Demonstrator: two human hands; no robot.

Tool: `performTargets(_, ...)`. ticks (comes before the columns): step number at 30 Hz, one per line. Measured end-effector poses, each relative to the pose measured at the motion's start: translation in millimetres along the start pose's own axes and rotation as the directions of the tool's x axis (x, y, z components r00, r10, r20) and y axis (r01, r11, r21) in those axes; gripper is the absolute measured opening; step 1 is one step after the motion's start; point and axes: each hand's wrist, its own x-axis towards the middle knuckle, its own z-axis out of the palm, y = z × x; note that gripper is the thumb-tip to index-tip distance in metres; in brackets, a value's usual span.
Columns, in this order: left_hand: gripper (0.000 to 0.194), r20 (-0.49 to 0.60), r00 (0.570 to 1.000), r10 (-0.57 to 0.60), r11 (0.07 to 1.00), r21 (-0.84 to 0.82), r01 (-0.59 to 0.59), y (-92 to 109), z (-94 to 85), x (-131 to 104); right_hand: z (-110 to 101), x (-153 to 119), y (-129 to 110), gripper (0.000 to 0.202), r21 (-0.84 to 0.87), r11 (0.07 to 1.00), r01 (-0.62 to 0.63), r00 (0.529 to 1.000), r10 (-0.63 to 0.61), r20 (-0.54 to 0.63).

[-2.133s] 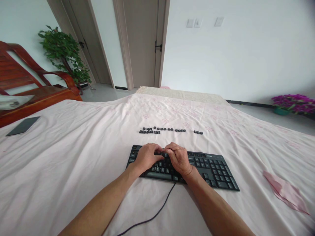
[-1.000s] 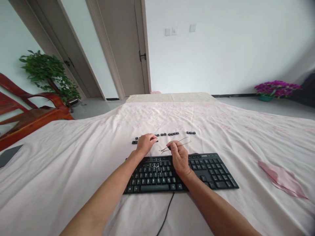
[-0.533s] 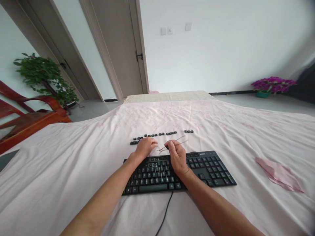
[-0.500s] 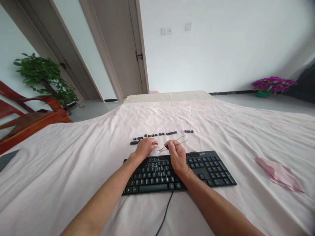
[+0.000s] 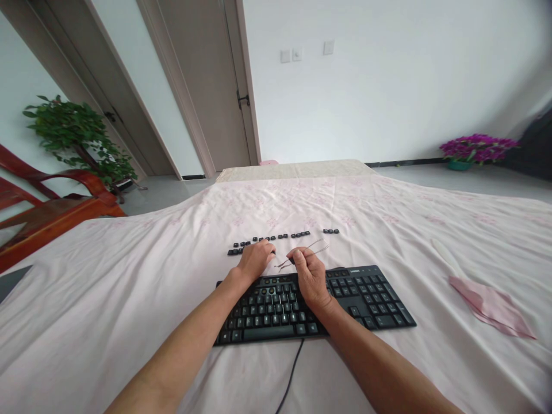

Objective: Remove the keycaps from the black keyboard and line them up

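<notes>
A black keyboard [image 5: 267, 332] lies on the pink-white cloth, with some keys off its upper left rows. My left hand [image 5: 257, 257] is beyond its top edge, fingers closed around a small black keycap [image 5: 273, 252] that is mostly hidden. Loose black keycaps [image 5: 301, 234] lie in broken rows on the cloth behind that hand. My right hand [image 5: 309, 270] is closed on a wire keycap puller [image 5: 317, 246] with a dark grip, above the keyboard's top edge; its wire loops stick out at both ends.
A folded pink cloth [image 5: 491, 305] lies to the right. The keyboard cable [image 5: 291, 376] runs toward me. A dark flat object [image 5: 12, 282] shows at the left edge. Beyond the table are a wooden chair [image 5: 86, 190], a green plant [image 5: 73, 129] and purple flowers [image 5: 478, 148].
My left hand has shifted very slightly left and up toward the keycap rows. The right hand stays almost still with the keycap puller.
</notes>
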Motion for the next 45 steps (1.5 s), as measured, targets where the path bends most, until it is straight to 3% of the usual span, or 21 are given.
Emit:
performTargets(7,0.022,-0.021,0.999,-0.025,1.000,-0.017,0.024,-11,-5.6,6,0,0,-1,0.030,0.008,1.000,-0.007,1.000,0.006,0.015)
performTargets(15,0.021,-0.010,0.999,-0.031,0.999,-0.039,0.030,3,-3.4,8,0,-1,1,0.028,0.024,1.000,0.016,0.999,-0.017,0.041)
performTargets(22,0.026,0.105,0.989,-0.104,0.983,-0.138,0.118,4,-9.6,9,-1,0,0,0.029,0.009,1.000,0.012,0.999,-0.013,0.043)
performTargets(33,0.022,-0.028,0.995,-0.092,0.988,-0.130,0.088,2,-9.2,3,-1,-1,-1,0.029,0.000,1.000,0.006,0.999,-0.006,0.043)
performTargets(45,0.019,0.061,0.996,-0.062,0.996,0.061,0.058,18,-5.0,-4,-1,-1,0,0.028,0.006,1.000,0.019,0.999,-0.019,0.049)
